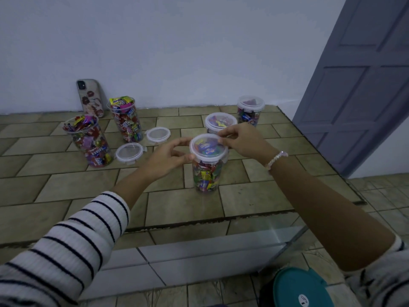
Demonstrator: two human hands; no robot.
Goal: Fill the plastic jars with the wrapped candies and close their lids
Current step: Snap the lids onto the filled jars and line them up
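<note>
1. Clear plastic and tall, a round open jar heaped with wrapped candies (88,140) stands at the left of the brown tiled ledge (254,196). A second open jar (126,120) stands behind it. Wrappers rise above both rims and would likely stop a lid from seating.
2. Two loose round clear lids (129,152) lie flat just right of those jars, not yet fitted.
3. The left hand (168,156), from a striped sleeve, curls its thumb and fingers onto the left edge of the centre lid.
4. The centre jar of mixed candies (208,171) stands near the middle of the ledge. It is upright with its long axis vertical and its mouth up. Its white-rimmed clear lid (209,147) rests flat on top.
5. The right hand (241,138), with a beaded bracelet at the wrist, pinches the lid's far right edge.
6. Likely risks: uneven pressure could tip this narrow jar, or one clip could stay unlatched.
7. Two lidded jars (220,122) stand behind, at the right.
</note>
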